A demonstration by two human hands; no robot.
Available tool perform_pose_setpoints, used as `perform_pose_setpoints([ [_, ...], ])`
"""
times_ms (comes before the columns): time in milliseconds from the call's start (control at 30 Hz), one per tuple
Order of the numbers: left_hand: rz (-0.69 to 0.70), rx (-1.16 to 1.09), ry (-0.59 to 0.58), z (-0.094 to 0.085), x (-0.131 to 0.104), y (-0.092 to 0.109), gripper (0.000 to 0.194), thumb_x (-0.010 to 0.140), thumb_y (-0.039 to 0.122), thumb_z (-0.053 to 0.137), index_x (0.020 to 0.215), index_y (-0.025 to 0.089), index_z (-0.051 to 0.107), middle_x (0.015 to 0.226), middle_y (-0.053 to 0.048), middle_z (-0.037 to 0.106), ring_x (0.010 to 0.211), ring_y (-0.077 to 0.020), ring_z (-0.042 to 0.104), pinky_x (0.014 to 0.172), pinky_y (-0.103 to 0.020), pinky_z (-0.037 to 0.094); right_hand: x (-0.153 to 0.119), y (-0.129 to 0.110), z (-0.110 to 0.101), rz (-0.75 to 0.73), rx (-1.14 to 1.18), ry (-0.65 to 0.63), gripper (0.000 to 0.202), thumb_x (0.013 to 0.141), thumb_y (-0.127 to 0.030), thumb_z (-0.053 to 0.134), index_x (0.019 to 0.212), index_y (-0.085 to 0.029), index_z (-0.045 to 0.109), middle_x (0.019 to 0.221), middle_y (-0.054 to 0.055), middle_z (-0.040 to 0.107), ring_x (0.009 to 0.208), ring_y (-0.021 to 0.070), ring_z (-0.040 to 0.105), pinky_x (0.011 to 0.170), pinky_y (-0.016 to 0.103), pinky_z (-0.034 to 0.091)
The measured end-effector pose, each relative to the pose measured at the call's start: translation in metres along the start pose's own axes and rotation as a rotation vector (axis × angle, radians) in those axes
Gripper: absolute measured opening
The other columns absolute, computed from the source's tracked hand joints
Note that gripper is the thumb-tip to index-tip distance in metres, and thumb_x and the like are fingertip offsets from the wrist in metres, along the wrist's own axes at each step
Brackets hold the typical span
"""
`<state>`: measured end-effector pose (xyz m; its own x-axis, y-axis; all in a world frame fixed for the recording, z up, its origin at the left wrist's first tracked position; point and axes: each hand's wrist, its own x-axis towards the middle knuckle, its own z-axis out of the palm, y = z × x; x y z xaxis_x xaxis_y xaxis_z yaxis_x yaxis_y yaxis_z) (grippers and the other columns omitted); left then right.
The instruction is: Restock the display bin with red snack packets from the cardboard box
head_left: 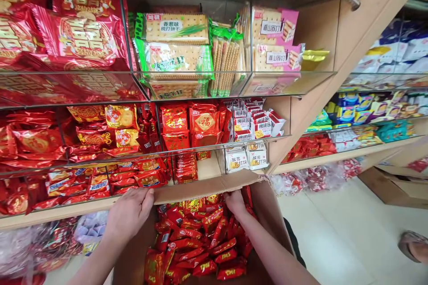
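A cardboard box (279,218) full of small red-wrapped snack packets (197,240) stands open below the shelves. My left hand (129,213) is closed over the left end of its far flap (203,187), thumb pointing inward. Inside the box at the far right, my right hand (235,202) is among the packets, just under the flap. Its fingers look curled, but the flap and packets hide their tips and whatever they hold. Just beyond the flap, a shelf compartment (210,167) has a stack of red packets (186,168) on its left side.
Clear dividers split the shelves, which hold red packets (203,120), soda crackers (177,29) and white packs (257,158). A slanted wooden panel (314,84) rises at right. Bagged goods (56,240) lie under the shelf. Another box (394,187) and a person's foot (414,245) are at right.
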<state>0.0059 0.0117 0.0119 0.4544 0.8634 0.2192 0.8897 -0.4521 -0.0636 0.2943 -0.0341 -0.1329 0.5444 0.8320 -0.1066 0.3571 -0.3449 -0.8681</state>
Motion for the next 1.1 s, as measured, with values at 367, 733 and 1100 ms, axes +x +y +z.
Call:
perform_pose_setpoints([
  [367, 0.065, -0.269, 0.217, -0.004, -0.004, -0.003, 0.028, 0.081, 0.034, 0.039, 0.078, 0.017, 0.061, 0.08, -0.008, 0.066, 0.077, -0.0223, 0.058, 0.075, -0.035, 0.043, -0.026, -0.006, -0.032, -0.113, 0.306, -0.027, 0.02, 0.07, -0.03, 0.054, 0.085, -0.016, 0.052, 0.084, 0.006, 0.064, 0.077, 0.0176, 0.059, 0.071, 0.029, 0.047],
  [733, -0.735, -2.082, -0.522, -0.005, -0.068, 0.144, 0.05, 0.076, 0.044, 0.053, 0.121, 0.025, 0.041, 0.109, -0.008, 0.057, 0.093, -0.0216, 0.057, 0.078, -0.036, 0.047, -0.142, -0.052, -0.092, -1.002, -0.056, -0.237, 0.025, 0.074, -0.002, 0.045, 0.084, -0.024, 0.053, 0.101, 0.003, 0.059, 0.102, 0.0192, 0.048, 0.086, 0.037, 0.041],
  [1100, -0.863, -2.095, -0.385, 0.006, -0.078, 0.149, 0.058, 0.062, 0.028, 0.07, 0.114, 0.026, 0.046, 0.106, -0.003, 0.058, 0.091, -0.016, 0.056, 0.073, -0.025, 0.047, -0.157, -0.045, -0.059, 0.052, 0.748, -0.355, 0.041, 0.074, -0.036, 0.057, 0.11, -0.024, 0.042, 0.098, 0.005, 0.059, 0.094, 0.0193, 0.056, 0.081, 0.033, 0.047],
])
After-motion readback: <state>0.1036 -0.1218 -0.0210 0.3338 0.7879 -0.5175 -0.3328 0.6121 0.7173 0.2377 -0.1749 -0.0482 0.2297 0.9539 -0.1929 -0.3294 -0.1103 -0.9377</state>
